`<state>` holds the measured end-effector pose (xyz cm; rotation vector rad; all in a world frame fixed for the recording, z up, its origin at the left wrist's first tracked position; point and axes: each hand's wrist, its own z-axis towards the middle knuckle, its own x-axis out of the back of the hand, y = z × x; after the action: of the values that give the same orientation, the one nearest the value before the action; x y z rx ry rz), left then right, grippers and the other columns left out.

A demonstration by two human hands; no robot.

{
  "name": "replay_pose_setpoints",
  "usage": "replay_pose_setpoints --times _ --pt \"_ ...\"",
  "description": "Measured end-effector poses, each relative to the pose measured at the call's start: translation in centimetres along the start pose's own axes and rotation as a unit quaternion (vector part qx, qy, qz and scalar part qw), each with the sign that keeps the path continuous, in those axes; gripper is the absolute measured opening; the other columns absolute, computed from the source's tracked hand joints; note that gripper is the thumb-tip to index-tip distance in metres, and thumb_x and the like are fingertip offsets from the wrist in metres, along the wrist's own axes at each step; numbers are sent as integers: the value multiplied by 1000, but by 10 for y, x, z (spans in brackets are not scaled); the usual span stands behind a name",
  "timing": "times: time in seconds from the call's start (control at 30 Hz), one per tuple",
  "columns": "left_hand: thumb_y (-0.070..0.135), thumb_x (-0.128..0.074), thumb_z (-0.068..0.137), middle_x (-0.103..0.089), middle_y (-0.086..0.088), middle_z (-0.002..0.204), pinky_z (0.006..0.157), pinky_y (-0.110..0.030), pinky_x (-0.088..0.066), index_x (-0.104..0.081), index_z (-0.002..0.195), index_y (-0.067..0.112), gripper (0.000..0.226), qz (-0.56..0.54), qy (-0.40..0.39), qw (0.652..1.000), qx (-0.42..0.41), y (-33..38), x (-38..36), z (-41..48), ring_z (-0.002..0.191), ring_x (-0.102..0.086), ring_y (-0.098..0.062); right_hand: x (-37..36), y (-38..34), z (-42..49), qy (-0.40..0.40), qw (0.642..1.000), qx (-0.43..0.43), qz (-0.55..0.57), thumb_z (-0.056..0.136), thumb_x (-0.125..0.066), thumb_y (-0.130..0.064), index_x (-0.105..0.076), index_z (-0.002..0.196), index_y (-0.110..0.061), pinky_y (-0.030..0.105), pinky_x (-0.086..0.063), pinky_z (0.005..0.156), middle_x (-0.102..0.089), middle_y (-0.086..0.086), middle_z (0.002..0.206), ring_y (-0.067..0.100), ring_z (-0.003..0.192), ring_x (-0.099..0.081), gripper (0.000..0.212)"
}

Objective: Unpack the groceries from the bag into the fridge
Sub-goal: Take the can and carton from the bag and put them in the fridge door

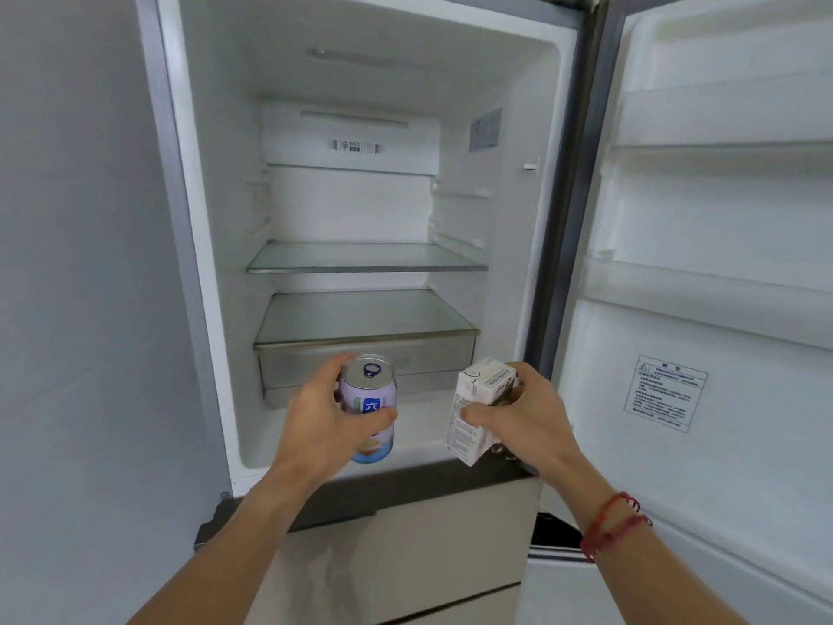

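The fridge (205, 227) stands open, its door (721, 336) swung out to the right. The left hand (322, 419) grips an upright pale can (364, 392), fingers curled round its far side and thumb across the near side. The right hand (529, 415) holds a small white carton (469, 439), tilted, with the thumb pressed on its near face and the fingers wrapped behind. Both items hang at the near lip of the fridge, above the white floor in front of the clear drawer (435, 365), the can left and the carton right, apart from each other. Farther in, the lower glass shelf (365, 318) and the upper glass shelf (365, 258) run wall to wall. A red string bracelet (613, 525) circles the right wrist.
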<state>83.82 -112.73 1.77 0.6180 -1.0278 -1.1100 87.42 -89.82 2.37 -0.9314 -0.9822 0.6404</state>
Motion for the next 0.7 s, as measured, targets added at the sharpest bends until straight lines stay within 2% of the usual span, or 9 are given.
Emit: replay_pose_setpoints --times 0.07,0.2,0.3,0.4,0.47,0.57,0.7 --pt "15 -86 68 -57 15 101 64 -10 -46 -49 119 29 64 -6 -16 1000 -14 0 -11 19 85 -58 -8 8 3 10 17 1000 -6 -1 62 -85 -25 -57 100 -35 33 -59 78 -70 -15 95 7 88 -69 48" --pt "12 -86 68 -55 26 95 57 -8 -46 -50 113 32 61 -48 -56 996 -46 5 -41 48 83 -58 -1 33 10 15 76 997 -23 -7 64 -84 -22 -58 101 -32 27 -55 74 -71 -14 94 4 86 -67 47" --pt "8 -86 67 -60 21 95 50 -10 -48 -54 111 31 59 -96 -91 989 -58 11 -67 64 82 -61 -4 59 13 9 132 990 -38 -25 66 -84 -22 -58 105 -29 20 -49 66 -70 -15 90 -2 81 -65 48" --pt "12 -88 64 -66 18 93 59 -13 -51 -58 109 32 58 -123 -129 981 -75 21 -95 74 79 -64 1 84 19 -1 179 981 -59 -56 65 -84 -23 -59 105 -29 22 -51 68 -69 -16 90 2 82 -66 48" --pt "11 -88 63 -67 15 92 59 -12 -50 -59 108 32 57 -141 -160 973 -83 29 -114 76 76 -63 4 100 23 -10 210 973 -72 -67 64 -84 -22 -60 105 -29 23 -50 66 -70 -14 90 5 82 -66 48" --pt "10 -88 63 -67 13 94 59 -13 -51 -60 108 30 57 -161 -205 960 -99 41 -142 74 78 -65 -3 121 29 -25 244 962 -88 -84 63 -85 -20 -61 106 -27 24 -48 65 -70 -11 87 6 81 -66 50" --pt "16 -89 60 -69 12 96 68 -25 -57 -61 109 30 58 -167 -237 949 -121 55 -172 66 85 -67 -8 146 38 -38 264 955 -104 -88 62 -86 -20 -61 103 -27 26 -48 65 -71 -7 83 13 77 -66 49"
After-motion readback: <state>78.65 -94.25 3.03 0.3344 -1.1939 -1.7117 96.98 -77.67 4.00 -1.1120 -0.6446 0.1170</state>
